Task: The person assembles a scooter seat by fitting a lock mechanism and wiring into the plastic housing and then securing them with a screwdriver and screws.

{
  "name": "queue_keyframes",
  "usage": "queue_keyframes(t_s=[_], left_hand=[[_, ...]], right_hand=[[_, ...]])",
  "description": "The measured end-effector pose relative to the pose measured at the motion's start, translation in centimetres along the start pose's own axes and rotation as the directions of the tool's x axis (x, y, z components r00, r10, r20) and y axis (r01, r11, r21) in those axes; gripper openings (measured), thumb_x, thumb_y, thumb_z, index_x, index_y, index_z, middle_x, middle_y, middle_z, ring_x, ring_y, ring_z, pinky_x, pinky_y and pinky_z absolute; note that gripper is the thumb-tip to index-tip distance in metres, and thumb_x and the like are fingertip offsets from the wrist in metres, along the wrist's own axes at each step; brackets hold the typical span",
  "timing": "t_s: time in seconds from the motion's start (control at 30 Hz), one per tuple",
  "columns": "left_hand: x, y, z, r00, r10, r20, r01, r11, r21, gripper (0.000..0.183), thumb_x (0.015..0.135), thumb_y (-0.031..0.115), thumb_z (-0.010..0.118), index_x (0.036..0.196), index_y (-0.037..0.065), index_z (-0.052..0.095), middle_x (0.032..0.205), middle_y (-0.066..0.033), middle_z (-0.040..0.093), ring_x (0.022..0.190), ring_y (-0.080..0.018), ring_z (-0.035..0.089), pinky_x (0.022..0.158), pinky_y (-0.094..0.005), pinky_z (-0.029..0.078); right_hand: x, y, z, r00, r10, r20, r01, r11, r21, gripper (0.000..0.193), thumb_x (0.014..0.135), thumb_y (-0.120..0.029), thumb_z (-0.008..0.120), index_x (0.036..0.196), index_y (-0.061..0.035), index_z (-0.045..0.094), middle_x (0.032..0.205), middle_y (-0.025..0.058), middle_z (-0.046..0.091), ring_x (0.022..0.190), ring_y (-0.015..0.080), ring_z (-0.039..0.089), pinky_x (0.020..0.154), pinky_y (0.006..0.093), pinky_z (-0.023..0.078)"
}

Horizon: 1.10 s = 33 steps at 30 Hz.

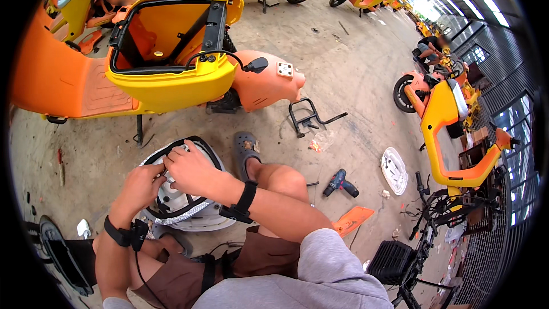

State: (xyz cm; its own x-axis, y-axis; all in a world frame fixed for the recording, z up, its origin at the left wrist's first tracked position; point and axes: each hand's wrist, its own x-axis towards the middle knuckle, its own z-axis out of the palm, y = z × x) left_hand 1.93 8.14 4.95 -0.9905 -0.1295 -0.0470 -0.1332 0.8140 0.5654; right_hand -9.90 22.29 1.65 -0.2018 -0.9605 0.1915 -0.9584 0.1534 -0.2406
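A scooter seat (171,199) lies upside down between my legs, showing a white plastic underside, a black rim and a silver-grey edge. My left hand (143,187) is at the seat's left side, its fingers closed in a pinch. Over the underside, my right hand (191,169) has its fingers bent, and its fingertips meet those of my left hand. Whatever is between the fingers is too small and hidden to make out. Beneath the seat is another pale, rounded piece (214,222), partly covered.
Ahead stands a yellow-orange scooter (177,88) with its seat compartment uncovered. On the floor to the right lie a black metal rack (306,117), a cordless drill (341,184), a white seat base (394,170) and an orange panel (353,220). Another scooter (437,131) stands farther right.
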Motion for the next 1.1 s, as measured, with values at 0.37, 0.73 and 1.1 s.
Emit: queue_keyframes(t_s=[0.37, 0.73, 1.1], left_hand=[[-1.0, 1.0, -2.5, 0.941, -0.147, 0.304, 0.192, 0.973, -0.125, 0.03, 0.076, 0.018, 0.074, 0.098, -0.001, 0.069, 0.087, -0.0189, 0.069, 0.08, -0.0308, 0.068, 0.071, -0.0371, 0.051], [-0.8, 1.3, -2.1, 0.934, -0.086, 0.347, 0.13, 0.986, -0.106, 0.026, 0.076, 0.021, 0.074, 0.088, -0.001, 0.068, 0.076, -0.0178, 0.067, 0.071, -0.0326, 0.066, 0.065, -0.0384, 0.05], [-0.9, -0.5, -1.2, 0.938, 0.054, 0.343, -0.033, 0.997, -0.068, 0.027, 0.077, 0.021, 0.072, 0.088, -0.003, 0.068, 0.073, -0.0201, 0.065, 0.072, -0.0355, 0.065, 0.066, -0.0412, 0.049]], right_hand=[[-0.5, 0.1, 0.0, 0.989, -0.009, 0.149, 0.012, 1.0, -0.024, 0.042, 0.074, -0.032, 0.073, 0.105, -0.0048, 0.067, 0.094, 0.0097, 0.067, 0.104, 0.026, 0.059, 0.106, 0.0528, 0.031], [-0.1, -0.6, 2.6, 0.974, -0.108, 0.199, 0.124, 0.99, -0.07, 0.015, 0.082, -0.018, 0.055, 0.084, -0.0136, 0.07, 0.083, 0.005, 0.066, 0.09, 0.0219, 0.062, 0.083, 0.0385, 0.039], [-0.3, -0.7, 3.1, 0.978, -0.131, 0.165, 0.146, 0.986, -0.08, 0.014, 0.081, -0.018, 0.056, 0.081, -0.0134, 0.069, 0.079, 0.0056, 0.067, 0.086, 0.0223, 0.063, 0.081, 0.0382, 0.04]])
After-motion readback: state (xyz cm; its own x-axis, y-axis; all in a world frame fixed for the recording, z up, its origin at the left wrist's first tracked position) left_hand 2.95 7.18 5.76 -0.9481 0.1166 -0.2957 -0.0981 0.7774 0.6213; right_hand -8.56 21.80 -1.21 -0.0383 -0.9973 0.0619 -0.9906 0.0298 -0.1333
